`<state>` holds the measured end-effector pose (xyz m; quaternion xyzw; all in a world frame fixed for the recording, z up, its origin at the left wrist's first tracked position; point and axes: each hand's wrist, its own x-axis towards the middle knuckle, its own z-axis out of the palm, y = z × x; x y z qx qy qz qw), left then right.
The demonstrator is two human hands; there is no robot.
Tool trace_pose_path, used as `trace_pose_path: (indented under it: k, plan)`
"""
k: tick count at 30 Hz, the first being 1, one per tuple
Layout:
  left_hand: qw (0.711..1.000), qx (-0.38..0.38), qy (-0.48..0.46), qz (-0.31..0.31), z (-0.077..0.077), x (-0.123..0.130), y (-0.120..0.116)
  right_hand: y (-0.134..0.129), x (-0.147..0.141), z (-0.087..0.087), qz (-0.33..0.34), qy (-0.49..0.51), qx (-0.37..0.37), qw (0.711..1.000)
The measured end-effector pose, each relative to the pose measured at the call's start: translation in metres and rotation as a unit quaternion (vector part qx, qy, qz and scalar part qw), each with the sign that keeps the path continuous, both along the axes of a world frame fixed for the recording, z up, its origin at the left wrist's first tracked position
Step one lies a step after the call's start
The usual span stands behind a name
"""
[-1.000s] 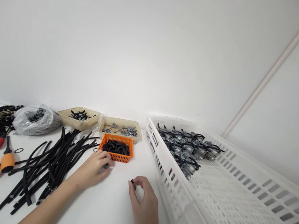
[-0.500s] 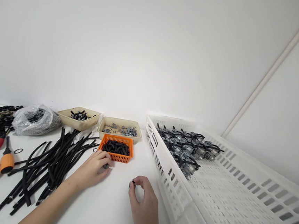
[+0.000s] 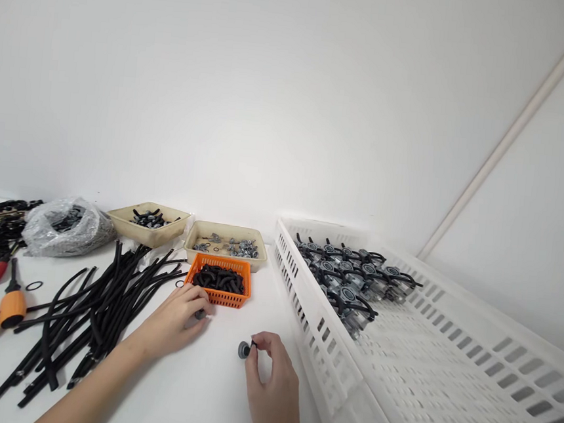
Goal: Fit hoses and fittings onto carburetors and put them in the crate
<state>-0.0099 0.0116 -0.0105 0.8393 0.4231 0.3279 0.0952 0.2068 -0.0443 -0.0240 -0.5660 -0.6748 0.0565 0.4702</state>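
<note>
Pinching grey fitting (image 3: 244, 350) in R hand (image 3: 272, 375), axis horiz., pointing L.

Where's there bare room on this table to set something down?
Bare white tabletop lies between the left hand and right hand, below the orange basket. A narrower strip runs between the basket and the white crate. It's crowded to the left around the black hoses and along the beige trays.
</note>
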Motion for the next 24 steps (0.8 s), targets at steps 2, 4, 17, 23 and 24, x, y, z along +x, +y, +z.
trace_pose_path:
  k: [2, 4, 17, 23, 24]
  plan:
    - [1.000, 0.001, 0.001, 0.001, -0.0003, -0.0001, 0.0005, 0.0000, 0.0000, -0.0005, 0.001, 0.001, 0.000, 1.000]
    - [1.000, 0.002, 0.001, 0.000, -0.0005, -0.0003, 0.0005, 0.0000, -0.0002, -0.0004, 0.003, -0.001, 0.005, 1.000]
    - [1.000, 0.002, 0.006, 0.004, 0.0013, -0.0003, -0.0010, -0.0022, -0.0004, 0.0024, 0.009, -0.024, 0.012, 1.000]
    - [1.000, 0.011, 0.004, 0.002, -0.0003, -0.0005, -0.0006, -0.0020, -0.0010, 0.0034, 0.010, -0.028, 0.024, 0.999]
    - [1.000, 0.012, 0.004, 0.002, -0.0004, -0.0004, -0.0006, -0.0016, -0.0011, 0.0034, 0.009, -0.028, 0.027, 0.999]
